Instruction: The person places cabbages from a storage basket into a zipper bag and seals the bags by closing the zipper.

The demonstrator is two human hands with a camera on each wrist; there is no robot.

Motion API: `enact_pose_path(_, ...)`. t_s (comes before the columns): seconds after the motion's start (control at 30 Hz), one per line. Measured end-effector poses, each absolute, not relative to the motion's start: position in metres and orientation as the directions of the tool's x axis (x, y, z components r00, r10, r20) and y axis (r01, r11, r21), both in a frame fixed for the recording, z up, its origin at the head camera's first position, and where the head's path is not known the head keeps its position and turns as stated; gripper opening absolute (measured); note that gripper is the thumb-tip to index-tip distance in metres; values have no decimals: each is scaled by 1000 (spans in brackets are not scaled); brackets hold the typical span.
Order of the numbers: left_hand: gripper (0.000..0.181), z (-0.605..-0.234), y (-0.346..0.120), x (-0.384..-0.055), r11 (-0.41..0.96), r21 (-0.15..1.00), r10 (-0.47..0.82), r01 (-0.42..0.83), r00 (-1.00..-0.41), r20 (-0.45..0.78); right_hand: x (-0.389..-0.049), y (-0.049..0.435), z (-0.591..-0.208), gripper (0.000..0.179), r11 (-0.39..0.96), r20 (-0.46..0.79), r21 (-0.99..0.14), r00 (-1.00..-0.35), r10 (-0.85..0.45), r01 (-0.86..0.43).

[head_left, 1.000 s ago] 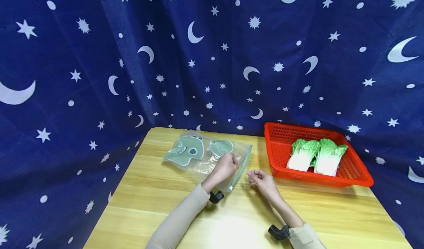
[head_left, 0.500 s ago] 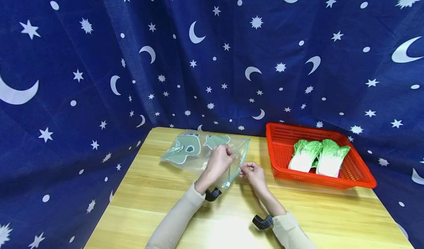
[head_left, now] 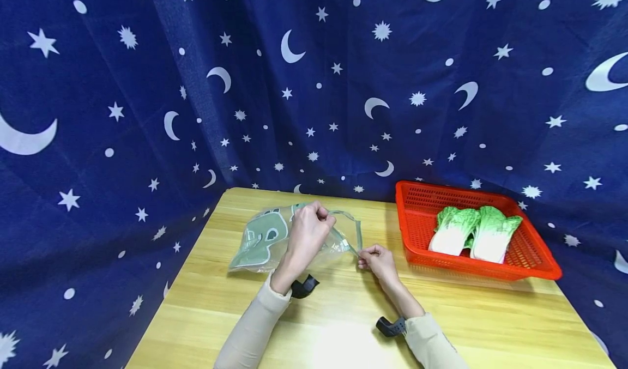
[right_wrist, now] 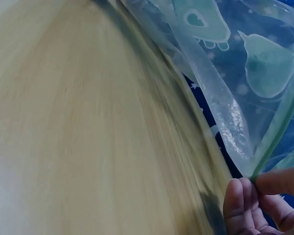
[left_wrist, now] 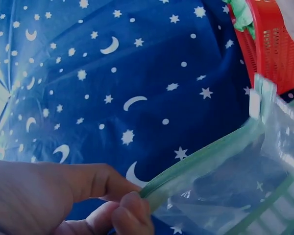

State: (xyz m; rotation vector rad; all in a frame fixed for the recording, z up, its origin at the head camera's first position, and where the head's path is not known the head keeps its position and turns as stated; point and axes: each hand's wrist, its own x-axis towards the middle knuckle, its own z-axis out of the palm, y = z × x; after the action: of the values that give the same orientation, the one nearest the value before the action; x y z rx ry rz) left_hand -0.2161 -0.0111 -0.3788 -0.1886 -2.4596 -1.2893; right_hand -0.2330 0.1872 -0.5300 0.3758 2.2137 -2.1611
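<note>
A clear zip bag [head_left: 265,238] with green animal prints lies at the middle left of the table, its green-edged mouth spread apart toward the right. My left hand [head_left: 306,233] pinches one green edge between thumb and fingers, lifting it; in the left wrist view that zip strip [left_wrist: 201,155] runs from the fingertips to a pale slider [left_wrist: 260,98]. The right hand [head_left: 380,264] pinches the near corner of the mouth. In the right wrist view, thumb and forefinger [right_wrist: 279,181] meet on the green strip [right_wrist: 279,129] there.
Right of the hands stands a red plastic basket [head_left: 530,249] holding two Chinese cabbages [head_left: 453,230]. The wooden table [head_left: 206,314] ends at a blue curtain [head_left: 314,85] with moons and stars. A black camera sits on each wrist.
My right hand has come left and taken hold of the bag's corner. The left hand has moved left and up with the other edge, and the bag's mouth has spread open.
</note>
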Motion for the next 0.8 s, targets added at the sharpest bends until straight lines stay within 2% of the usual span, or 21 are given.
enact_pose_path(0.23,10,-386,-7,-222,590,772,42,237,-964,264,-231,193,-530,5,78,-188,-977,-971,146,200)
enact_pose_path(0.4,11,-392,-4,-227,578,782,82,232,-970,228,-228,196,-517,20,174,-187,-964,-976,108,203)
enact_pose_path(0.6,9,-398,-1,-230,582,778,120,236,-971,205,-218,215,-474,30,460,-182,-874,-983,-14,156)
enact_pose_path(0.8,9,-400,-3,-231,584,778,141,230,-973,182,-203,254,-418,28,582,-161,-811,-979,-125,59)
